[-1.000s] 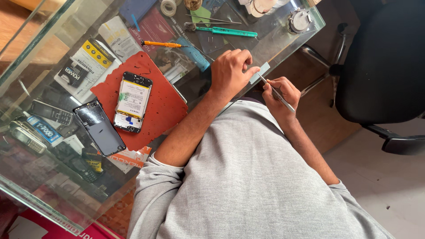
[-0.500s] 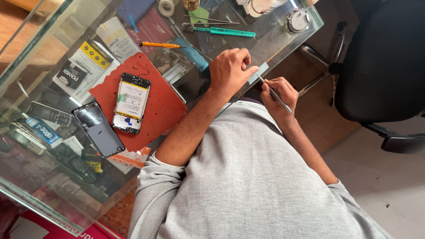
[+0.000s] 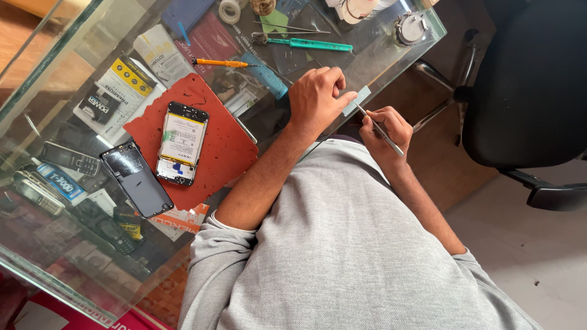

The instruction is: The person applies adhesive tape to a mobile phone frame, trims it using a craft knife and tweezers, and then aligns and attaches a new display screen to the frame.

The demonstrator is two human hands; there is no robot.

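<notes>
Head view, left hand: we see our left hand (image 3: 318, 98) curled at the right edge of the glass table (image 3: 391, 58), forearm lying across the glass, thumb and forefinger pinched shut on a small pale strip (image 3: 356, 101).
Head view, right hand: our right hand (image 3: 385, 129) sits just right of the strip, off the table edge, fingers closed around thin metal tweezers (image 3: 380, 129) whose tip meets the strip.
Strip: it lies between both hands, at the table edge.
Mat: left of the left forearm, a red mat (image 3: 202, 143) carries an opened phone (image 3: 181, 142) with its battery showing.
Beside the mat: a dark phone back cover (image 3: 136, 180) overlaps the mat's left edge.
Far side: an orange screwdriver (image 3: 223, 63) and a teal-handled brush (image 3: 306, 43) lie on the glass.
Under the glass: old keypad phones (image 3: 70, 160) and packets show, blurred by reflections.
Cut off: the tape roll (image 3: 230, 9) at the top edge is only partly seen; a black office chair (image 3: 526, 85) runs off to the right.
Hard to tell: what the strip is made of.
</notes>
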